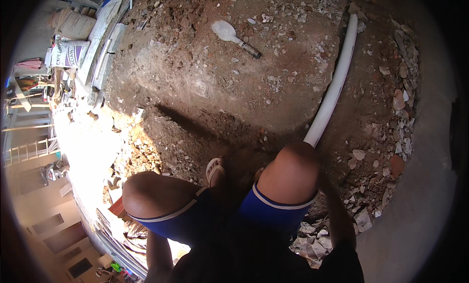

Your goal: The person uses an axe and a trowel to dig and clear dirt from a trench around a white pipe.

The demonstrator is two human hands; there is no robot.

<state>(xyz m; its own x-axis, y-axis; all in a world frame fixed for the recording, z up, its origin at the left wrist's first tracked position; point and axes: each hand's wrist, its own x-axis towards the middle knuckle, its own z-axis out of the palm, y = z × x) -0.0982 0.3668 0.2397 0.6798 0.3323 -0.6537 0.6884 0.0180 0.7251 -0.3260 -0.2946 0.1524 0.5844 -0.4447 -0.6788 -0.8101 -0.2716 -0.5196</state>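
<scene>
A long white plastic pipe (337, 83) lies in the dirt, running from the far right down to my right knee, which hides its near end. My right arm reaches forward along the outer side of that knee. Only a dark part of my right hand (323, 182) shows there, near the pipe's near end; its fingers are hidden, so I cannot see whether it holds anything. My left forearm (159, 251) goes down behind my left thigh, and the hand is out of sight. A trowel (225, 31) with a pale, rounded blade and a dark handle lies flat on the far ground.
Broken rubble (359, 156) lines the right side by a smooth grey surface (430, 166). A narrow trench (185, 122) crosses the dirt ahead of my sandalled foot (215, 171). Printed sacks (73, 53) and boards (105, 43) stand at the far left, beside a sunlit patch.
</scene>
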